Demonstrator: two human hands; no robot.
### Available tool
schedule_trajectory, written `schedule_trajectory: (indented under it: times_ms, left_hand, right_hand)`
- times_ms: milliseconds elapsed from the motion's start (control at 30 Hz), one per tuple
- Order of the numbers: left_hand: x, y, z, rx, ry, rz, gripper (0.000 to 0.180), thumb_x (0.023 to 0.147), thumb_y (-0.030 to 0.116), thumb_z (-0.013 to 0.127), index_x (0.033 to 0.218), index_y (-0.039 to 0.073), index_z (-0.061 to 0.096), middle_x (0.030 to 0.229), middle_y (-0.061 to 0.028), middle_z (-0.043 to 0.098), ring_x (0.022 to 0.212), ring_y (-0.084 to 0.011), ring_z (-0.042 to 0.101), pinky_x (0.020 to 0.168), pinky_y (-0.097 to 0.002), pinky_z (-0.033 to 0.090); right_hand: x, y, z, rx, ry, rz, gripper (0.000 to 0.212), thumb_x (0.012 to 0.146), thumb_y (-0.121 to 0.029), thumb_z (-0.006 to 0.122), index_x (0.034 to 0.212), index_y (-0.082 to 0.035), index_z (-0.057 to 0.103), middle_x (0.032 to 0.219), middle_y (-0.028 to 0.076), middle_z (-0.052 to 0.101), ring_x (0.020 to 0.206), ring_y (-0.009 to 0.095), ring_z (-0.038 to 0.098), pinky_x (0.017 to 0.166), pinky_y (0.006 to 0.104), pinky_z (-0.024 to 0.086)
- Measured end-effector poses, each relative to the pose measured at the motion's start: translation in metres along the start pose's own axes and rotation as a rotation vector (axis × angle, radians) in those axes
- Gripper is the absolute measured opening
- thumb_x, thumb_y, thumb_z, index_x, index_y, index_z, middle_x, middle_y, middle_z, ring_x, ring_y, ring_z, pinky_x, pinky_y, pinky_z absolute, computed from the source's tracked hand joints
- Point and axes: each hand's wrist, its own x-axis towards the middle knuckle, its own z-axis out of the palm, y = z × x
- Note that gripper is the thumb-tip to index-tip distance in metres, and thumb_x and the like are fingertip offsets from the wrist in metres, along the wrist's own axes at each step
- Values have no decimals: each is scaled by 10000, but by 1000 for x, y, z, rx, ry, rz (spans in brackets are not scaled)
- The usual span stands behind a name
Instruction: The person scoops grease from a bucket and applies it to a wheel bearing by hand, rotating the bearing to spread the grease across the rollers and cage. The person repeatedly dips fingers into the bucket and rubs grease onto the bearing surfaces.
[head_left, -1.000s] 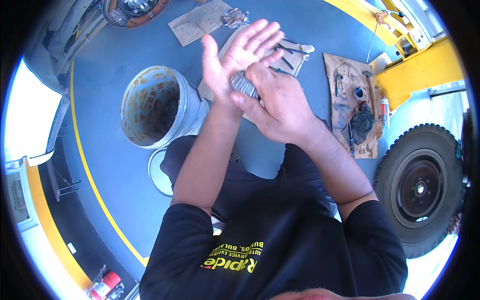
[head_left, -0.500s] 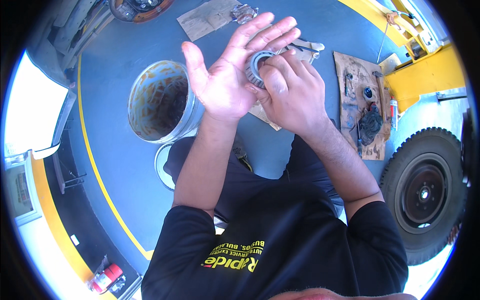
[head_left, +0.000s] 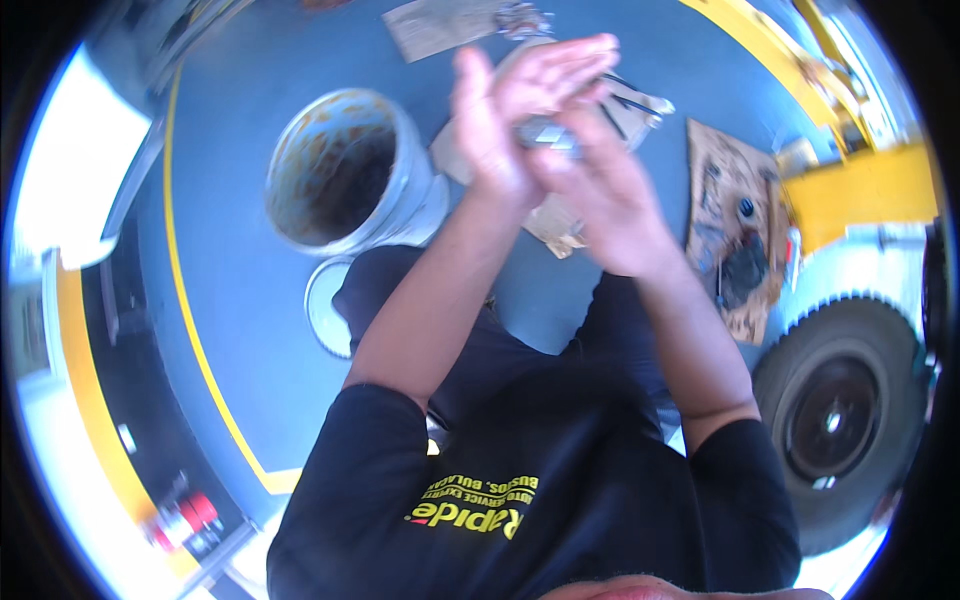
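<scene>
A grey metal roller bearing (head_left: 547,136) sits between my two hands, over the floor in front of my knees. My left hand (head_left: 507,140) is open, its fingers stretched out and its thumb raised, with the palm against the bearing. From the right, my right hand (head_left: 618,205) presses around the bearing; motion blurs its fingers and hides part of their grip. Left of my hands stands a large bucket (head_left: 408,195), its inner wall smeared with brown grease.
A round pale lid (head_left: 318,308) lies by the bucket. On the right, greasy cardboard (head_left: 738,170) carries tools and a dark rag (head_left: 743,272). A big tyre (head_left: 775,400) stands nearer me, below a yellow steel frame (head_left: 860,190). More cardboard (head_left: 430,28) lies ahead.
Both hands have shifted slightly right. The right hand has turned, and the bearing has tilted between the palms. The whole view has swung a little.
</scene>
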Motion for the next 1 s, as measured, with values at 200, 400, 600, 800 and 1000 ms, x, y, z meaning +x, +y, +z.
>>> schedule_trajectory:
  times_ms: [200, 400, 600, 800, 1000]
  left_hand:
    - [-1, -21, 14, 128, 134, -17, 856, 1071, 659, 164, 1368, -13, 603, 1360, -191, 665, 1267, -306, 619, 1116, -450, 429]
    - [1, 15, -11, 313, 65, -205, 463, 1118, 399, 475, 1323, 10, 622, 1253, -108, 679, 1151, -163, 628, 1069, -366, 463]
    - [-14, 4, -3, 530, -118, -212, 406, 1041, 315, 653, 1270, -20, 662, 1218, -124, 698, 1125, -182, 646, 1034, -352, 483]
    - [-25, 11, -5, 694, -59, -88, 311, 936, 163, 771, 1180, -14, 694, 1122, -94, 733, 1053, -176, 690, 1006, -358, 514]
    - [-38, 30, 15, 1165, -54, 106, 271, 876, 124, 822, 1098, 22, 705, 1030, -84, 714, 1004, -200, 681, 932, -362, 521]
  right_hand:
    - [0, -1, 3, 241, 235, 348, 253, 1118, -300, 475, 1073, -63, 552, 776, -46, 435, 654, 32, 330, 591, 200, 269]
    - [0, 20, -56, 817, 59, 355, 323, 1113, -405, 459, 993, -108, 502, 799, -22, 410, 622, 72, 302, 595, 230, 260]
    - [-7, 38, -66, 961, 34, 396, 396, 1123, -436, 423, 959, -95, 537, 796, -22, 469, 601, 80, 341, 600, 240, 305]
    - [-7, 36, -52, 1236, 86, 484, 428, 1123, -440, 425, 970, -71, 580, 800, -16, 503, 572, 85, 347, 587, 243, 314]
    - [-8, 32, -38, 979, 123, 430, 350, 1097, -413, 521, 1111, -63, 544, 961, 30, 609, 650, 86, 435, 580, 229, 320]
